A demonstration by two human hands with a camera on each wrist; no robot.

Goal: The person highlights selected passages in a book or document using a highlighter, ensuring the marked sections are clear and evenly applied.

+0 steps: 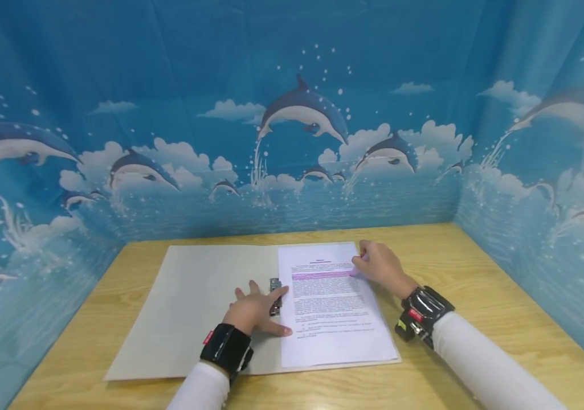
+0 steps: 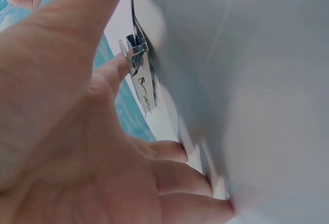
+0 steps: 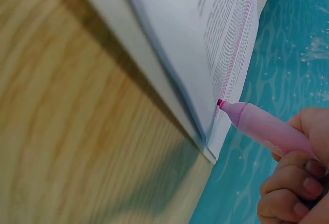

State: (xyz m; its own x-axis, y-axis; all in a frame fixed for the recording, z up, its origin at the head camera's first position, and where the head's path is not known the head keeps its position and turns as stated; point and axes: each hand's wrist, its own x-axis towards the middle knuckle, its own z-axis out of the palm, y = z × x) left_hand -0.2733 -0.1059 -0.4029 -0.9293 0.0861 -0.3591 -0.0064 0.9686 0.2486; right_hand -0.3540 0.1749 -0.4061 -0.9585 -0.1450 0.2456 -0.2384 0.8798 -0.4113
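Steadying the sheet (image 1: 333, 310) in the head view, the left hand (image 1: 254, 310) is spreading its fingers apart along the left margin: the index finger is reaching over the metal clip (image 1: 274, 283), the thumb is resting on the paper and the others are resting on the left cover of the folder (image 1: 189, 302). That grip is pinching nothing. The sheet is lying on the folder's right half, on the wooden counter (image 1: 476, 290), and a purple stripe (image 1: 322, 275) is crossing its far part. Because only the left margin is being pressed, a hard pull from the right hand (image 1: 384, 266) could be buckling or twisting the page.

In the left wrist view, three fingers are bearing on the cover while the clip is standing up beside the index finger; a snag on that metal could be jogging the folder and bending the line.

In the right wrist view, the right hand's grip is clamping a pink highlighter (image 3: 267, 129), whose tip is pointing at the sheet's right side; whether it is touching, one cannot tell. The page's right edge seems to be lifting, so the tip could be catching it or overrunning onto the folder.
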